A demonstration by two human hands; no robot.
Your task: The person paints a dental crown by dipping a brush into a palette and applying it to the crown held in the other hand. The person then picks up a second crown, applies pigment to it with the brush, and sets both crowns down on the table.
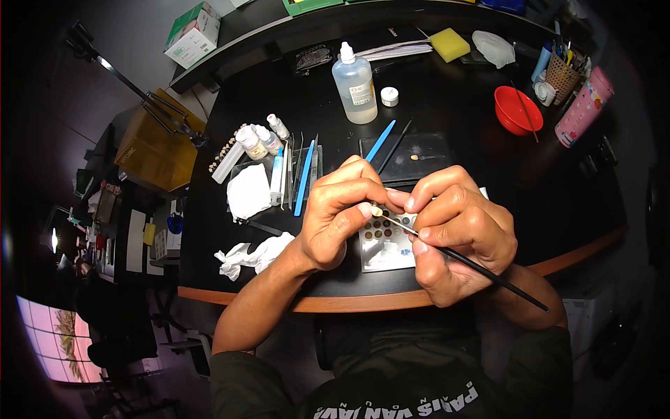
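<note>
Between the thumb and fingers of my left hand (342, 213) is a small tooth-coloured dental crown (377, 211). My right hand (464, 230) grips a fine brush (488, 276) with a black handle, its tip touching or very close to the crown. Both hands meet above a paint palette (380, 260) with several round colour wells and a white mixing area, partly covered by the hands. Behind them lies a dark tray (415, 157) holding a small tooth-coloured piece (417, 158). A blue-handled tool (380, 140) and a thin black tool (396, 146) rest by the tray.
A liquid bottle (354, 87) stands behind the hands. Left are small bottles (252, 141), a blue tool (304, 178), white tissue (248, 192) and crumpled paper (258, 255). Right are a red bowl (515, 115), a pink flask (585, 108) and a pen holder (564, 75).
</note>
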